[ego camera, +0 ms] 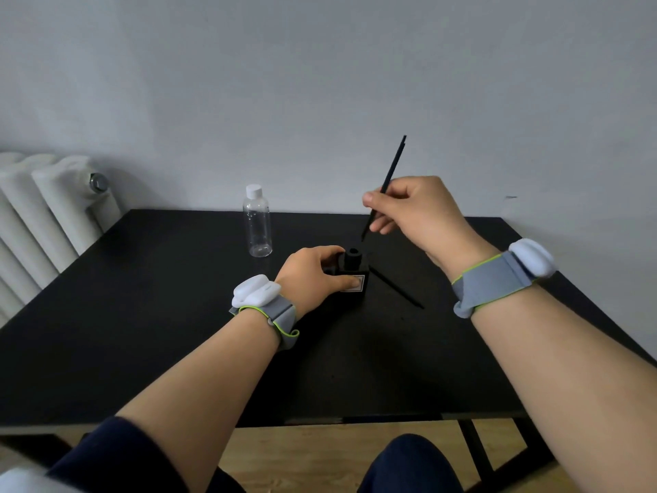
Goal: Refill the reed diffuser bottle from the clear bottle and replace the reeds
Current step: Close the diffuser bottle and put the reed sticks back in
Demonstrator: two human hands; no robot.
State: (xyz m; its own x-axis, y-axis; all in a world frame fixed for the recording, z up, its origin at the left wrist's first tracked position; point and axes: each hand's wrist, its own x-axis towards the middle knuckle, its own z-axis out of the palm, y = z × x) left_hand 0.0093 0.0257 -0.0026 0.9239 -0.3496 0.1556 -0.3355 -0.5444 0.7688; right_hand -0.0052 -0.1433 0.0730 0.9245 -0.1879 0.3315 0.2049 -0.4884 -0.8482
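Diffuser refill set on a black table (142,314), two hands engaged.

Left edge of frame: white radiator (42,215) against the wall. Centre-left, at the far side of the table: clear bottle (258,225), upright, white cap on. Centre: left hand (313,275), grey wristband (273,314) with a white unit, its fingers (332,250) curled round the black diffuser bottle (353,265), thumb on the label. The diffuser bottle stands upright on the table, neck uncovered. Just right of it: loose black reeds (396,288) lying flat on the table. Centre-right, above the diffuser bottle and clear of it: right hand (416,211), with a matching wristband, thumb and fingers pinching a small bunch of black reeds (394,167), tilted, upper ends toward the upper right.
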